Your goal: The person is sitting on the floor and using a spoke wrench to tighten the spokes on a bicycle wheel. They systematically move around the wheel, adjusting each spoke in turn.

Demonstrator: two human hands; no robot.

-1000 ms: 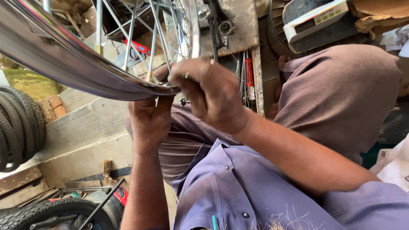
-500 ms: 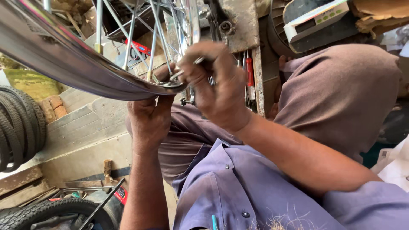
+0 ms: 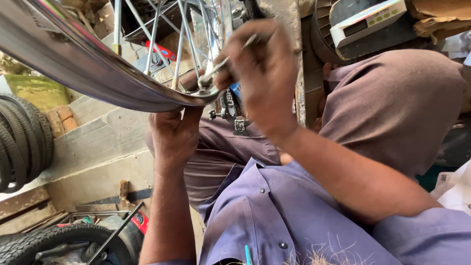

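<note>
so the right hand (image 3: pixel 265 73) had lifted higher up the spokes (image 3: pixel 184 44), fingers pinched on a thin metal spoke tool (image 3: pixel 223 64) at the rim's (image 3: pixel 98 73) inner edge. left hand (image 3: pixel 174 137) stayed gripping the rim from below, fingers curled around it. stacked tyres (image 3: pixel 22 142) sat off left, weighing scale (image 3: pixel 368 22) top right, spokes crowding the tool

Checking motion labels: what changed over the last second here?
The right hand moved up along the wheel rim, swinging the slim metal tool it grips up toward the spokes. The left hand stayed braced under the rim; the wheel itself barely shifted.
</note>
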